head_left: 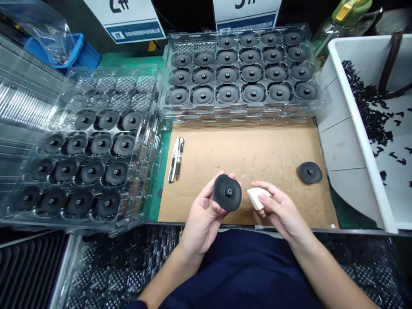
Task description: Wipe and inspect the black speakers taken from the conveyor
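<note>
My left hand [206,210] grips a black rounded disc part [222,195] by its edge, the side with a small central stud facing up. Close beside it on the right, my right hand [273,201] pinches a cream-white wedge, perhaps a sponge [256,196]. The wedge and the held disc are apart by a small gap. Both hands are above the near part of a brown cardboard sheet [244,150]. A second black disc [310,172] lies on the cardboard at the right.
Stacked clear trays [199,112] with black discs stand at the back; another tray stack [135,171] is at the left. A pen [179,159] and a slim cutter [173,161] lie on the cardboard. At the right, a white bin [363,150] holds small black pieces.
</note>
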`<state>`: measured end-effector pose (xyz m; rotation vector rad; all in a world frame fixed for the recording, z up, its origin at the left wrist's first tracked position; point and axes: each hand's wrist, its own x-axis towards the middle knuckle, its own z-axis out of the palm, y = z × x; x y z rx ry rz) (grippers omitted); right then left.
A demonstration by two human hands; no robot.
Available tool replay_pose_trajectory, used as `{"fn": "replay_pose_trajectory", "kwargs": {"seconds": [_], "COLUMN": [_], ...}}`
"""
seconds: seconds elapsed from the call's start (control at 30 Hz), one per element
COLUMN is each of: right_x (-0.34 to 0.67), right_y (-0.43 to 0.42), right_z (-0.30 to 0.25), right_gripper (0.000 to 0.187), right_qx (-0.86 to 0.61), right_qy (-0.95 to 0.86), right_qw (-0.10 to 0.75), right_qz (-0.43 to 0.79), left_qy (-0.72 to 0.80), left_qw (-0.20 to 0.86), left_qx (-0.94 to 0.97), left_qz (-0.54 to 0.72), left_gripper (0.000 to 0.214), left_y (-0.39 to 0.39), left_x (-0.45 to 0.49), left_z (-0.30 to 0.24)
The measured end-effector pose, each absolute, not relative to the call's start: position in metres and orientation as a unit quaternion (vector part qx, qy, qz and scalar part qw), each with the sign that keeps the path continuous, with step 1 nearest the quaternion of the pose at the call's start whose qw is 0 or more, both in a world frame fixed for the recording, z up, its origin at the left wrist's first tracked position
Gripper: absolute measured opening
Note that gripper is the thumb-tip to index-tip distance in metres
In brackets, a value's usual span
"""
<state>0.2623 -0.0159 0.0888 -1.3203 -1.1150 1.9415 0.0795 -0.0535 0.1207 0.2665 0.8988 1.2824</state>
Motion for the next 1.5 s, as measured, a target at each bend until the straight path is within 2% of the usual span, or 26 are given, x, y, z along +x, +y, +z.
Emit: {"fn": "replay_pose_trajectory", "kwargs": {"seconds": [0.07,0.17,0.37,0.43,0.57,0.73,0.83,0.9,1.0,1.07,1.17,1.3,1.43,1.5], "right_x": [0.263,0.26,0.232,0.223,0.215,0.214,0.225,0.233,0.236,0.233,0.23,0.226,0.229,0.238], "right_y": [-0.015,-0.012,-0.011,-0.011,-0.001,0.002,-0.007,-0.01,-0.003,0.007,0.021,0.021,0.026,0.035], "right_z": [0.097,0.116,0.159,0.165,0.17,0.169,0.164,0.163,0.165,0.166,0.167,0.168,0.165,0.158], "right_gripper": [0.028,0.027,0.031,0.029,0.022,0.027,0.025,0.022,0.023,0.025,0.027,0.027,0.026,0.025], "right_qx": [-0.476,-0.485,-0.413,-0.354,-0.278,-0.294,-0.239,-0.297,-0.406,-0.362,-0.244,-0.315,-0.237,-0.295], "right_qy": [-0.348,-0.416,-0.71,-0.774,-0.827,-0.843,-0.851,-0.844,-0.835,-0.862,-0.889,-0.881,-0.885,-0.86], "right_qw": [0.289,0.315,0.383,0.359,0.225,0.33,0.303,0.275,0.263,0.28,0.28,0.227,0.255,0.243], "right_qz": [0.754,0.702,0.422,0.383,0.434,0.306,0.356,0.352,0.262,0.217,0.268,0.27,0.308,0.338], "left_qy": [0.412,0.418,0.422,0.426,0.44,0.432,0.423,0.424,0.424,0.413,0.408,0.424,0.417,0.4], "left_qw": [0.694,0.691,0.699,0.711,0.695,0.702,0.71,0.711,0.714,0.727,0.744,0.743,0.747,0.756], "left_qx": [0.123,0.129,0.121,0.117,0.107,0.093,0.089,0.094,0.091,0.076,0.064,0.062,0.069,0.071], "left_qz": [0.578,0.575,0.565,0.548,0.559,0.559,0.556,0.554,0.55,0.543,0.525,0.514,0.514,0.513], "left_gripper": [0.057,0.058,0.058,0.055,0.047,0.041,0.049,0.052,0.051,0.05,0.046,0.024,0.038,0.045], "left_y": [-0.054,-0.054,-0.058,-0.06,-0.062,-0.056,-0.053,-0.052,-0.052,-0.053,-0.057,-0.062,-0.061,-0.06], "left_x": [0.08,0.082,0.087,0.085,0.084,0.087,0.082,0.08,0.084,0.086,0.087,0.085,0.086,0.086], "left_z": [0.122,0.125,0.124,0.122,0.121,0.132,0.137,0.136,0.134,0.134,0.132,0.126,0.124,0.125]}}
